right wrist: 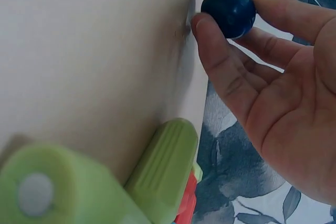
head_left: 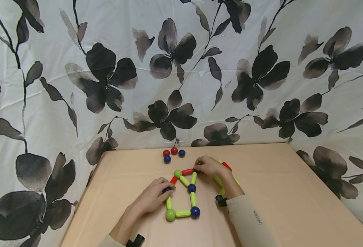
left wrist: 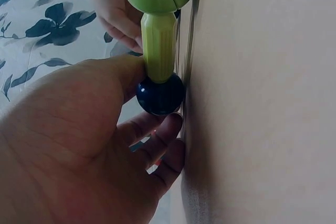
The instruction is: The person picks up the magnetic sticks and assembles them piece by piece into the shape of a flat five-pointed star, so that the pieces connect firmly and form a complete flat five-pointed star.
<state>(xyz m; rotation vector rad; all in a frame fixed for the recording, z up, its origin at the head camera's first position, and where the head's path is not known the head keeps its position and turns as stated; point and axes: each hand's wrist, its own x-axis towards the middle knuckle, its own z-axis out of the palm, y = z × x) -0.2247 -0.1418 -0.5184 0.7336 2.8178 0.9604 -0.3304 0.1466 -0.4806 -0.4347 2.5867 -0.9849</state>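
Observation:
A shape of magnetic balls and rods lies on the table. My left hand (head_left: 152, 195) grips a dark blue ball (left wrist: 160, 94) on its left side, between thumb and fingers. From that ball a green rod (left wrist: 159, 48) runs to a green ball (head_left: 170, 215) at the near left corner, and a red rod (head_left: 173, 179) to another green ball (head_left: 177, 173). At the far right corner my right hand (head_left: 210, 166) pinches a blue ball (right wrist: 229, 13), joined to a red rod (head_left: 187, 172) and a green rod (head_left: 194, 177). Two more blue balls (head_left: 195, 212) form the right side.
Two red balls (head_left: 174, 151) and two blue balls (head_left: 182, 153) sit loose near the table's far edge. Several loose green rods (right wrist: 165, 174) and a red rod (head_left: 227, 166) lie by my right forearm, partly hidden. A flowered cloth (head_left: 212, 103) hangs behind the table (head_left: 292, 206).

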